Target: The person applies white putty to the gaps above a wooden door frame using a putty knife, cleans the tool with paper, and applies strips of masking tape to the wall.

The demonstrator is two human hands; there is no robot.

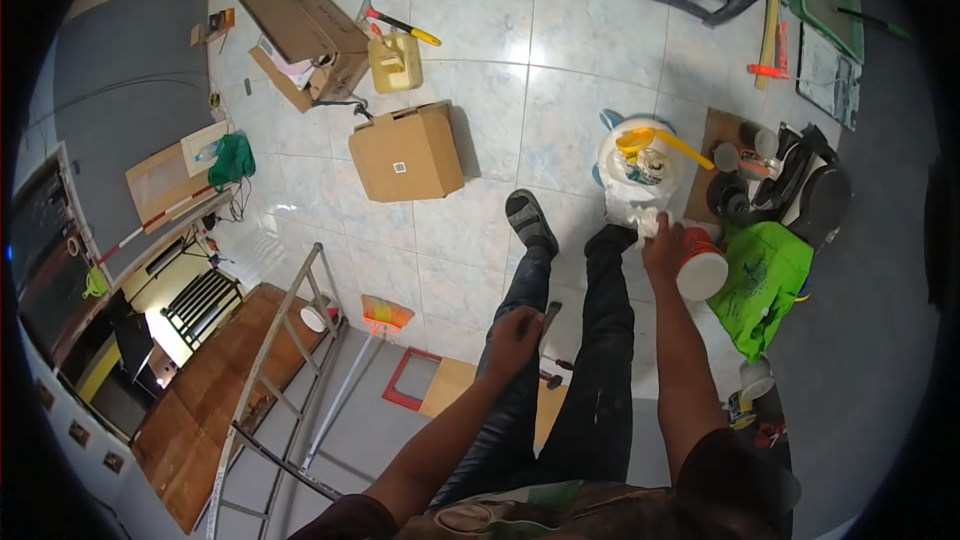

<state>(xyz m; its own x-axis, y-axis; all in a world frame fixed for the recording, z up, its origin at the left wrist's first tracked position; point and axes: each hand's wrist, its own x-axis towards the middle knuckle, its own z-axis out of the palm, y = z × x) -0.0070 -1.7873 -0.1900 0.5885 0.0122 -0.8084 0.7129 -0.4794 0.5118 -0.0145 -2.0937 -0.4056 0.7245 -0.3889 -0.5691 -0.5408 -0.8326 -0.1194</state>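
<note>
My right hand (662,248) is closed on a crumpled white cloth-like piece (648,224), close to the front of a white tub (610,162) with blue parts at its edge. A yellow long-handled scoop (680,148) lies across the tub's top, above crumpled white stuff. Beside the right hand lies a red and white bucket (703,276). My left hand (516,338) is by my left thigh, its fingers curled. A dark narrow tool (553,313) shows at its fingertips; whether the hand grips it is hidden.
A cardboard box (408,154), a yellow jerrycan (395,65) and a scraper (400,24) are ahead. On the right are cans (727,156) and a green bag (763,280). A ladder (262,370) and broom (385,314) lie left, a hammer (550,380) between my legs.
</note>
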